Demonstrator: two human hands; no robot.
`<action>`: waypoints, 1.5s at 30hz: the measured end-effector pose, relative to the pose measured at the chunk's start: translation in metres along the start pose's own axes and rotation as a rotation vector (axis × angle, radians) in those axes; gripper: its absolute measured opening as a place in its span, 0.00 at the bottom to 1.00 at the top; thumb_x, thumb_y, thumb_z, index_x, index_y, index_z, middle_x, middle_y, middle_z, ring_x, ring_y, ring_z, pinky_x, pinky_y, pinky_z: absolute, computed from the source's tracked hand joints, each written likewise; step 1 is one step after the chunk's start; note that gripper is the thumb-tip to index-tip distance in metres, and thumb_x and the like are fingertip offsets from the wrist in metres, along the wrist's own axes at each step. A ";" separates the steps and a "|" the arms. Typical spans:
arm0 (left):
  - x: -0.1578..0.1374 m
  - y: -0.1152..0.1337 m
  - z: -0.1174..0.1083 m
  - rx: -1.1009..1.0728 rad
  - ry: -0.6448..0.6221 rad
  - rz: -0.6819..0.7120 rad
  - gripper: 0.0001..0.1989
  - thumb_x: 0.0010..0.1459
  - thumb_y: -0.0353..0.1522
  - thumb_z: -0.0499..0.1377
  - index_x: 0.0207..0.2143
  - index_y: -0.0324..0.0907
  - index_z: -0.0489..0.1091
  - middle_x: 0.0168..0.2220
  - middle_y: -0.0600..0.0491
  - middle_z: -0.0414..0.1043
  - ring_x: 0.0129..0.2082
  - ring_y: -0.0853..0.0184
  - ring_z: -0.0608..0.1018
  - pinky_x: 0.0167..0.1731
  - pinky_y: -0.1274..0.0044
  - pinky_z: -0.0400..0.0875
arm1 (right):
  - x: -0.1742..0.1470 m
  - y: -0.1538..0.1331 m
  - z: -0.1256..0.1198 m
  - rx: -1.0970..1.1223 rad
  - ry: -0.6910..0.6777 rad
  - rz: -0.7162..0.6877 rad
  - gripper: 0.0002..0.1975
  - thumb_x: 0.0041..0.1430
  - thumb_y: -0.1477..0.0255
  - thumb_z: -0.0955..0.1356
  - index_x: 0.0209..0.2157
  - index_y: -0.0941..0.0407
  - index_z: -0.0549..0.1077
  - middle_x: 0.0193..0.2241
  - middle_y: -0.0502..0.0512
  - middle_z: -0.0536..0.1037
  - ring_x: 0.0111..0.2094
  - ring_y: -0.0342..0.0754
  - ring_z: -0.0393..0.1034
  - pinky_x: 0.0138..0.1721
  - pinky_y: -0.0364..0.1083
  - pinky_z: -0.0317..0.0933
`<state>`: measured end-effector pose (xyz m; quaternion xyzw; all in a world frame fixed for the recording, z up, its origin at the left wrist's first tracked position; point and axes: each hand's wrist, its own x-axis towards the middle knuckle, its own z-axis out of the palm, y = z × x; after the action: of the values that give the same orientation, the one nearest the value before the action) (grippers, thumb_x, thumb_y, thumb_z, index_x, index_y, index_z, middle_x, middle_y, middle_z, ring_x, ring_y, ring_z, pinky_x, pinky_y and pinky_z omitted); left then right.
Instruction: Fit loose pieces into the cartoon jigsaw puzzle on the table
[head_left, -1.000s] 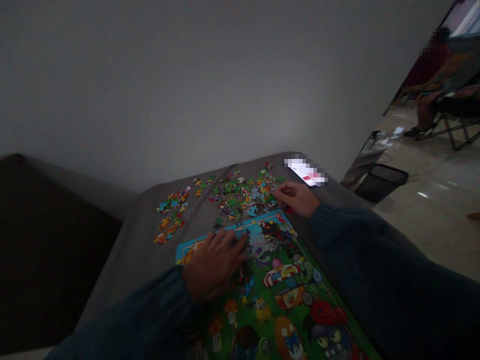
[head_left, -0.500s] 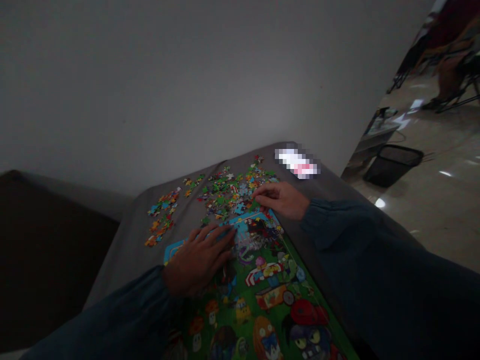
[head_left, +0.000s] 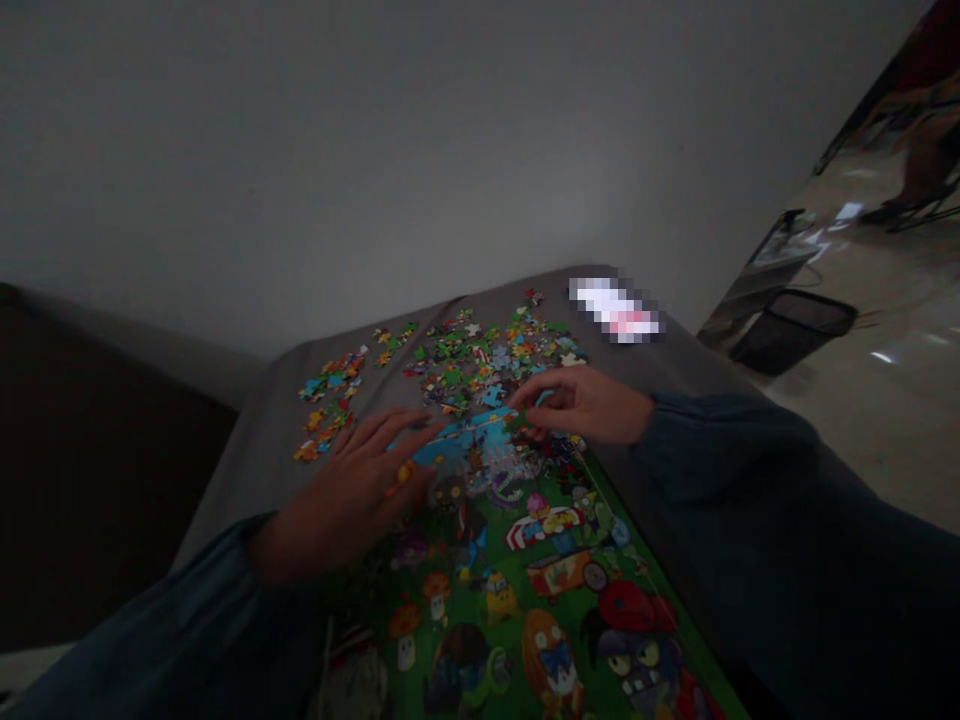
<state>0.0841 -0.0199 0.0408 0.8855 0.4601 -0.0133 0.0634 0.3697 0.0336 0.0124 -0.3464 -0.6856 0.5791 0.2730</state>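
While the puzzle (head_left: 525, 545) lies at 6 o'clock, glossy, green with blue top strip, long axis running roughly 12 to 6, cartoon heads toward 12, left hand (head_left: 349, 492) spreads loose, empty over its 10 o'clock corner; right hand (head_left: 581, 403), at its 1 o'clock, fingertips nearly together, hold unclear.

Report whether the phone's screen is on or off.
On: the phone on the cloth-covered table shows a bright white face with a reddish patch. What it displays is too pixelated to read.
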 end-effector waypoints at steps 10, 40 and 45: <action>-0.038 -0.020 0.039 -0.102 -0.058 -0.051 0.39 0.56 0.53 0.52 0.65 0.58 0.39 0.68 0.53 0.38 0.65 0.47 0.44 0.58 0.53 0.50 | -0.026 -0.024 0.064 -0.342 -0.492 0.074 0.07 0.54 0.70 0.70 0.34 0.58 0.77 0.25 0.50 0.78 0.26 0.40 0.72 0.26 0.38 0.62; -0.045 -0.030 0.048 -0.142 0.025 -0.044 0.36 0.54 0.54 0.53 0.62 0.54 0.53 0.67 0.51 0.43 0.64 0.47 0.47 0.57 0.53 0.51 | -0.052 -0.007 0.115 -0.969 -0.452 -0.601 0.21 0.62 0.53 0.59 0.33 0.57 0.67 0.29 0.50 0.69 0.32 0.46 0.57 0.32 0.49 0.47; -0.046 -0.032 0.049 -0.128 0.024 -0.039 0.37 0.53 0.55 0.53 0.62 0.54 0.52 0.67 0.51 0.42 0.65 0.48 0.46 0.57 0.53 0.51 | -0.053 -0.009 0.112 -0.908 -0.480 -0.555 0.25 0.59 0.49 0.59 0.35 0.58 0.67 0.30 0.50 0.70 0.33 0.46 0.58 0.34 0.49 0.48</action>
<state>0.0334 -0.0454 -0.0069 0.8706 0.4780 0.0256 0.1138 0.3137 -0.0767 0.0025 -0.0950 -0.9730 0.1961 0.0756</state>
